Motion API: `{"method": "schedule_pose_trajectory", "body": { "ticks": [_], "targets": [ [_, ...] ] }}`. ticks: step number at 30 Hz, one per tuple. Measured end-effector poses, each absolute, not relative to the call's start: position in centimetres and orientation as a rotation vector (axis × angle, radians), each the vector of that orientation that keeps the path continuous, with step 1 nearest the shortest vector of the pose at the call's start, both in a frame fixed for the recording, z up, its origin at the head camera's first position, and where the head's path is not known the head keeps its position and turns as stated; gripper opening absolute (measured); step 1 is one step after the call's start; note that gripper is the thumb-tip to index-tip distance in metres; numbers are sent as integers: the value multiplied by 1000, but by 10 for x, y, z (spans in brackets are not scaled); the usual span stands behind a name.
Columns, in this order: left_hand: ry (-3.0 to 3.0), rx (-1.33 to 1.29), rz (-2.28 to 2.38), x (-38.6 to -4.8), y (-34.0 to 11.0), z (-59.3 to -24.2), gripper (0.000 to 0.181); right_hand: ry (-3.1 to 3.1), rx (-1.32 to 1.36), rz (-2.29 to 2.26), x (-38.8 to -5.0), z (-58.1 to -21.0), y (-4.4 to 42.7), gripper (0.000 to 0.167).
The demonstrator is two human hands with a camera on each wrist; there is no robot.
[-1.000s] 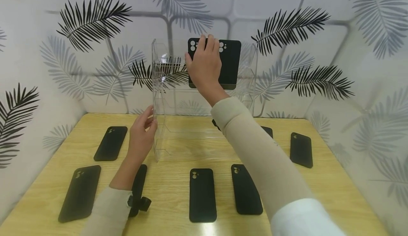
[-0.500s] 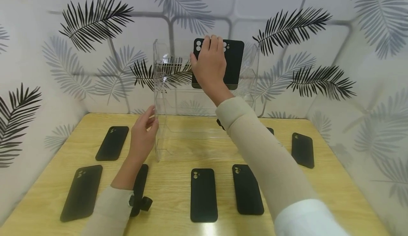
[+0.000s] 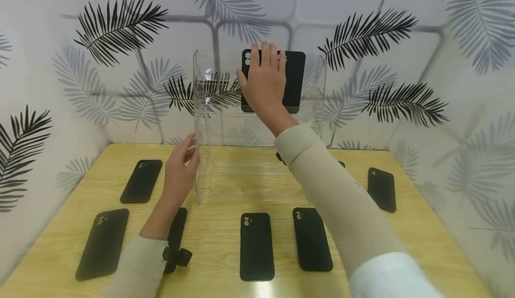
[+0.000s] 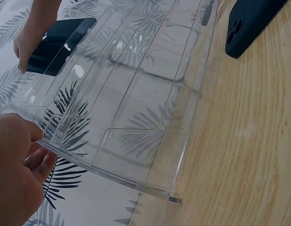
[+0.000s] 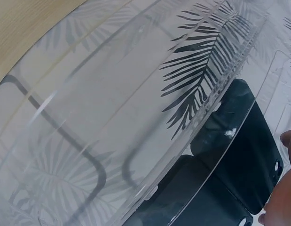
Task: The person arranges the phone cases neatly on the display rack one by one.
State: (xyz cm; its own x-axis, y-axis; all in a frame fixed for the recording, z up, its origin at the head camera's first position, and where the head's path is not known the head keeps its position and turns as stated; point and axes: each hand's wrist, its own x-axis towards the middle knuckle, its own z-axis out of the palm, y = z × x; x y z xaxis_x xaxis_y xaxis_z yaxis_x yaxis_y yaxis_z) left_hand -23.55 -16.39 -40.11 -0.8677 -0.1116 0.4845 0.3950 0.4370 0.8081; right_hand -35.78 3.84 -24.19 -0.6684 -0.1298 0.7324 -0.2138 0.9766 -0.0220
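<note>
A clear acrylic tiered display stand (image 3: 196, 110) stands at the back of the table. Two black phone cases with camera cutouts lean side by side on its top tier: the right one (image 3: 295, 83) shows plainly, the left one (image 5: 244, 146) is mostly covered by my right hand in the head view. My right hand (image 3: 265, 81) lies in front of that left case, fingers straight and spread towards its top edge; contact is unclear. My left hand (image 3: 181, 166) grips the stand's left side edge, thumb in front and fingers behind (image 4: 42, 165).
Several more black phone cases lie on the wooden table (image 3: 217, 244), including one at the front middle (image 3: 257, 246), one at far left (image 3: 102, 244) and one at right (image 3: 381, 190). A wall with leaf-patterned covering (image 3: 161, 43) rises behind the stand.
My right hand's fingers have straightened and spread apart over the left case. Both cases stay on the top tier, and the left hand has kept its place on the stand.
</note>
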Motion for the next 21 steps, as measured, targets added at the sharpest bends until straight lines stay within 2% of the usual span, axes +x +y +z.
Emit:
{"method": "schedule_pose_trajectory", "body": {
  "ticks": [9, 21],
  "targets": [
    [-2219, -239, -1437, -239, -163, -403, 49, -2318, 306, 292, -330, -245, 69, 66],
    [-2244, -227, -1412, -238, -165, -404, 50, -2384, 237, 427, -282, -274, 155, 65]
  ]
}}
